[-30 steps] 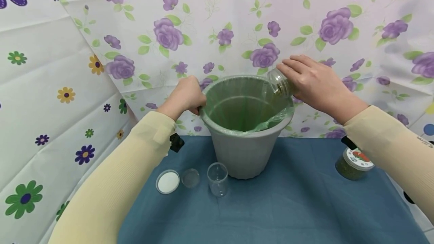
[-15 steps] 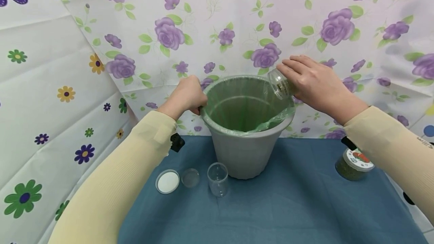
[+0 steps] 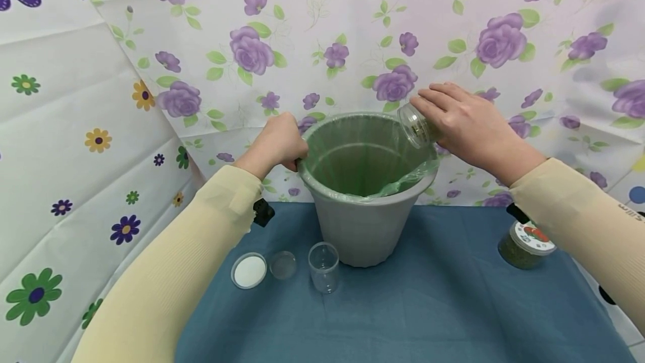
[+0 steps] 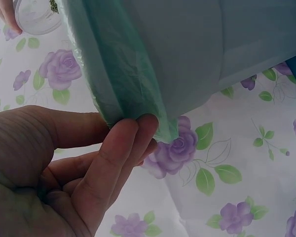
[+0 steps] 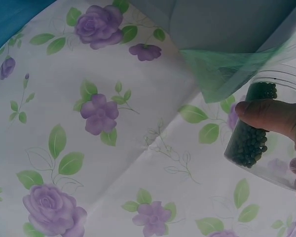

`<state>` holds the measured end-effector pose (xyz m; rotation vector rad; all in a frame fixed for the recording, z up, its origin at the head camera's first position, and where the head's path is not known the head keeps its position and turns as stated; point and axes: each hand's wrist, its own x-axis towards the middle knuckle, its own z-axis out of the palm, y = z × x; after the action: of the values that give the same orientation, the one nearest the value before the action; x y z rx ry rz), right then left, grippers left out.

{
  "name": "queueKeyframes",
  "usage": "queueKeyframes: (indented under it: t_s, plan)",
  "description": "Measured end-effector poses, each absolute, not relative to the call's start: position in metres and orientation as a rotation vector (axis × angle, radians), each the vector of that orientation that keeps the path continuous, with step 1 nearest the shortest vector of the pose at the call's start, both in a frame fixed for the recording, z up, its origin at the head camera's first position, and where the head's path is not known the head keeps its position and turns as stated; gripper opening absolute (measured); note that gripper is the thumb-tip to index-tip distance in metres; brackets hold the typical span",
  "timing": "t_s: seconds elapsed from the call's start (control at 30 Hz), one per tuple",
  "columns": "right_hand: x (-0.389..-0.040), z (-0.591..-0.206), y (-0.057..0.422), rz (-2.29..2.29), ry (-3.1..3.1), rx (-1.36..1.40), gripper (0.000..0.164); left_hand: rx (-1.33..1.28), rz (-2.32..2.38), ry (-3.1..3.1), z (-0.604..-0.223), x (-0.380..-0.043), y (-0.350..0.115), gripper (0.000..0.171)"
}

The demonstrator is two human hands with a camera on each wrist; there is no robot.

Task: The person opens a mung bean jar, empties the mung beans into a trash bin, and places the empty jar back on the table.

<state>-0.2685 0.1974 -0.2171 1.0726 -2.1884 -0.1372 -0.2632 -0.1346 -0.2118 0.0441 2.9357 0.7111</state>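
A grey bin (image 3: 365, 228) stands upright, lined with a thin green plastic bag (image 3: 403, 181) folded over its rim. My left hand (image 3: 277, 142) pinches the bag's edge at the left side of the rim; the left wrist view shows thumb and fingers (image 4: 119, 143) meeting there. Over the right side of the rim, my right hand (image 3: 466, 119) grips a clear plastic jar (image 3: 415, 125), tilted with its mouth toward the bin. Small green beans (image 5: 249, 140) lie along the jar's lower side in the right wrist view. The bin's bottom is hidden.
Before the bin stand a clear empty cup (image 3: 324, 268), a clear round lid (image 3: 283, 265) and a dish with a white disc (image 3: 249, 271). A lidded tub (image 3: 526, 244) sits at the right under my forearm. Blue cloth (image 3: 403, 312) covers the table; flowered sheets hang behind.
The jar has tipped slightly further, and fewer beans show near its mouth than a second ago. Both hands have stayed nearly in place.
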Motion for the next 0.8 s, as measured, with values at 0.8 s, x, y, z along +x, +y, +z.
queueKeyframes:
  t_s: [0.8]
  plan:
    - [-0.2673,-0.2152,0.1967,-0.145,-2.184,1.074,0.085,0.047,0.727,2.933,-0.2121,-0.2625,-0.1346,0.017]
